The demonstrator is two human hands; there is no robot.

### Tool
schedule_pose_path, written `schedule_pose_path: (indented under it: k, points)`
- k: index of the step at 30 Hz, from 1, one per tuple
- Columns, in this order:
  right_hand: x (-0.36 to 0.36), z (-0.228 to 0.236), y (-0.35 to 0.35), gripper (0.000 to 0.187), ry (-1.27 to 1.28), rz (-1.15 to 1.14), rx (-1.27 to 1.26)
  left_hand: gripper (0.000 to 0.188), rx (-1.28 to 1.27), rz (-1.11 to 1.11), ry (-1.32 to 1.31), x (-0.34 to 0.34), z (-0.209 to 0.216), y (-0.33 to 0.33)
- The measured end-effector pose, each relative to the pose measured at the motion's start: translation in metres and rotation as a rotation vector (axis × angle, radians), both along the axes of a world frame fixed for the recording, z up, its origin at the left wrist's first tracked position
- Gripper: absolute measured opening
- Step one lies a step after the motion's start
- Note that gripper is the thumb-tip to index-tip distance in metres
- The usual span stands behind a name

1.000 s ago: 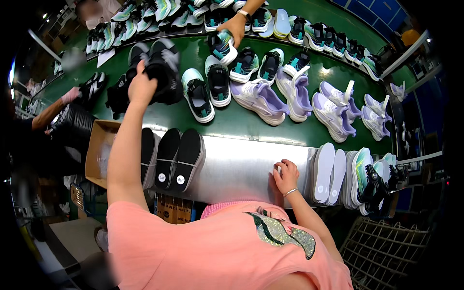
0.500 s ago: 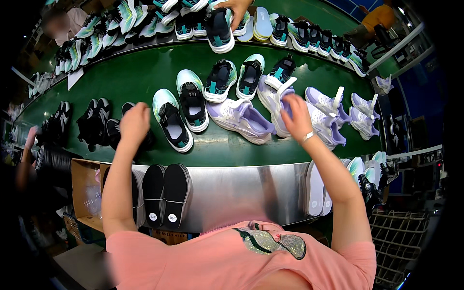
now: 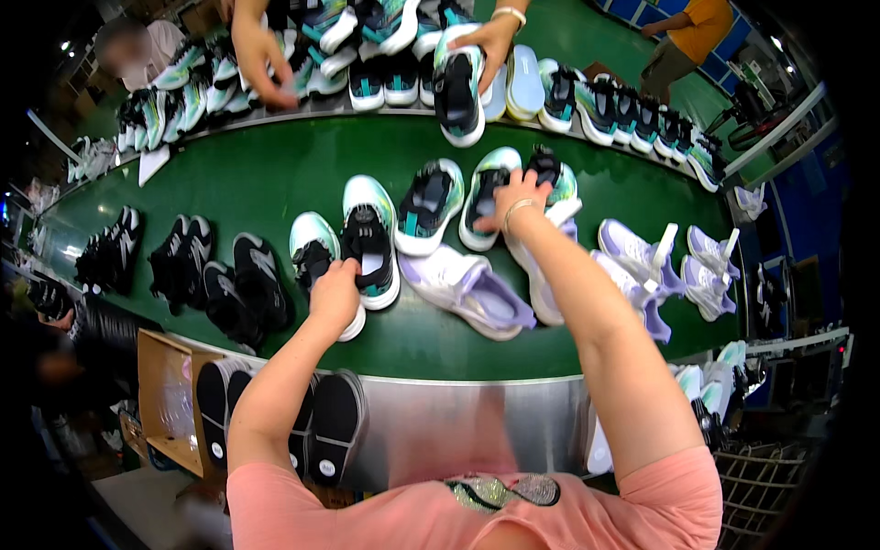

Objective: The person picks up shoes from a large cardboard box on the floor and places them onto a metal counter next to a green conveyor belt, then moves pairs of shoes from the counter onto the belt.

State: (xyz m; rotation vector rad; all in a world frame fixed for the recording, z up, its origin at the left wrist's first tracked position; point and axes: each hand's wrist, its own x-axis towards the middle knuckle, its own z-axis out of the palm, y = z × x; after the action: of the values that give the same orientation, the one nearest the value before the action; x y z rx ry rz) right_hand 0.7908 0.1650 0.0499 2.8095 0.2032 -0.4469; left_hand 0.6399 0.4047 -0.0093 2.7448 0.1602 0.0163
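Note:
My left hand (image 3: 335, 295) is closed at the opening of the leftmost mint-and-black sneaker (image 3: 313, 240), covering much of its heel. Close by on its right stands a second mint-and-black sneaker (image 3: 368, 218). My right hand (image 3: 521, 202) reaches across with fingers spread, over another mint-and-black sneaker (image 3: 478, 203) and beside a similar sneaker (image 3: 561, 181) at the far side. One more mint-and-black sneaker (image 3: 427, 203) stands between my hands. Nearer me lies a white-and-lilac sneaker (image 3: 472, 291); another lilac sneaker (image 3: 543, 289) is partly hidden under my right forearm.
Across the green belt (image 3: 302, 156), a co-worker's hand (image 3: 490, 44) holds a mint-and-black sneaker (image 3: 458, 92); their other hand (image 3: 264, 64) hovers. Sneakers line the far shelf. Black sneakers (image 3: 257, 280) stand left, lilac pairs (image 3: 632, 252) right. Black insoles (image 3: 335, 422) lie on the metal ledge (image 3: 440, 417).
My left hand has moved right, from beside the black sneakers onto a mint-and-black one. My right hand has moved left and away from me, from the lilac sneakers. A co-worker's second hand has appeared.

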Motion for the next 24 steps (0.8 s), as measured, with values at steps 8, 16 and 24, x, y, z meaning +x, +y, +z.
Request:
schedule_pose_path:
  k: [8, 16, 24]
  points:
    - [0.003, -0.012, 0.01, 0.04, 0.047, -0.037, -0.04, 0.025, 0.143, 0.126, -0.003, 0.085, 0.038, 0.018]
    - [0.021, 0.023, -0.023, 0.051, 0.186, -0.316, 0.201, 0.033, 0.202, 0.224, -0.087, 0.122, 0.042, 0.069]
    - [-0.013, -0.012, -0.005, 0.05, 0.016, 0.073, -0.164, 0.019, 0.571, -0.006, -0.198, 0.128, 0.037, 0.011]
